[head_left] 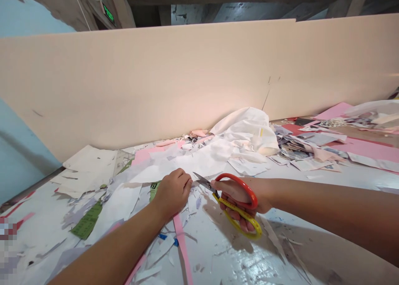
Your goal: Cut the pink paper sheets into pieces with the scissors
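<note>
My right hand [237, 197] grips a pair of scissors [229, 200] with one red and one yellow handle loop. The blades point left and are parted slightly, their tips just short of my left hand [174, 191]. That left hand is closed in a loose fist, fingertips turned down and hidden. From beneath it a narrow pink paper strip [181, 247] runs toward me, apparently pinched in the fingers. Beside the fist lies a piece of green printed paper [154, 189], partly covered by the hand. White paper scraps [199, 164] spread just beyond both hands.
A tall cream board [156, 85] closes off the back of the white tabletop [230, 260]. A crumpled white sheet [249, 129] heaps up against it. Mixed cuttings [299, 148] pile at right, with pink sheets [368, 148]. A torn white sheet [90, 168] lies at left.
</note>
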### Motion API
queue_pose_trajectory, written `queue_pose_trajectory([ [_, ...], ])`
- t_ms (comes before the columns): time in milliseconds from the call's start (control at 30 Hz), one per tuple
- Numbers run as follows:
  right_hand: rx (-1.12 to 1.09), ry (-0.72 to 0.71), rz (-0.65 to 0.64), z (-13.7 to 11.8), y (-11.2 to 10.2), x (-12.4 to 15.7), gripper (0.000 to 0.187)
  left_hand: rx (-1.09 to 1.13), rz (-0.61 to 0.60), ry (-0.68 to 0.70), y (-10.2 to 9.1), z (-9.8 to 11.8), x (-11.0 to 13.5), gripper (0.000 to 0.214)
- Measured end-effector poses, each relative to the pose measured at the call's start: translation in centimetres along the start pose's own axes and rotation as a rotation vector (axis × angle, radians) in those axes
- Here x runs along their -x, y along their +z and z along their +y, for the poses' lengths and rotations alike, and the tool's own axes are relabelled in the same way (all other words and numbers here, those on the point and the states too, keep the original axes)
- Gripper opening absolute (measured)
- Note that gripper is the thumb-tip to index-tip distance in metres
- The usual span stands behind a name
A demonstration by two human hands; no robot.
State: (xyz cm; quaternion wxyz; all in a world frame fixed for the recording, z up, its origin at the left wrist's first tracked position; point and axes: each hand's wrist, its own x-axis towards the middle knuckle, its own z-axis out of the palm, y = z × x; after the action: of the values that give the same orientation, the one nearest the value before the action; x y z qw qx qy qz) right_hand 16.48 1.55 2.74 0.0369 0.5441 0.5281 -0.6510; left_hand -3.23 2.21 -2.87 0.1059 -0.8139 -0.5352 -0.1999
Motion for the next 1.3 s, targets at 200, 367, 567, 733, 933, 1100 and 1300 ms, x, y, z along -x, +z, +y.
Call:
queue_pose_trajectory([
  [200, 0.004, 0.023, -0.010, -0.40, 0.22, -0.02, 0.055, -0.010, 0.004, 0.013, 0.10, 0.00, -0.07, 0.027],
  [367, -0.006, 0.023, -0.023, -0.51, 0.00, -0.26, 0.053, -0.028, 0.004, 0.022, 0.14, -0.11, 0.02, 0.026],
  [567, -0.034, 0.016, -0.026, -0.37, -0.21, -0.36, 0.052, -0.062, 0.000, 0.031, 0.25, -0.17, 0.04, 0.021],
  [733, -0.021, 0.031, -0.027, -0.55, 0.08, -0.23, 0.053, -0.073, 0.004, 0.038, 0.20, -0.12, -0.04, 0.023],
  [933, -0.009, 0.033, -0.020, -0.70, 0.19, -0.18, 0.054, -0.081, 0.016, 0.049, 0.27, -0.10, -0.04, 0.024],
  [1100, -0.025, 0.044, -0.038, -0.50, 0.00, -0.08, 0.055, -0.085, 0.025, 0.043, 0.28, -0.11, 0.03, 0.023],
  [1300, -0.022, 0.057, -0.033, -0.26, -0.06, 0.03, 0.056, -0.080, 0.026, 0.052, 0.18, -0.07, 0.08, 0.024],
])
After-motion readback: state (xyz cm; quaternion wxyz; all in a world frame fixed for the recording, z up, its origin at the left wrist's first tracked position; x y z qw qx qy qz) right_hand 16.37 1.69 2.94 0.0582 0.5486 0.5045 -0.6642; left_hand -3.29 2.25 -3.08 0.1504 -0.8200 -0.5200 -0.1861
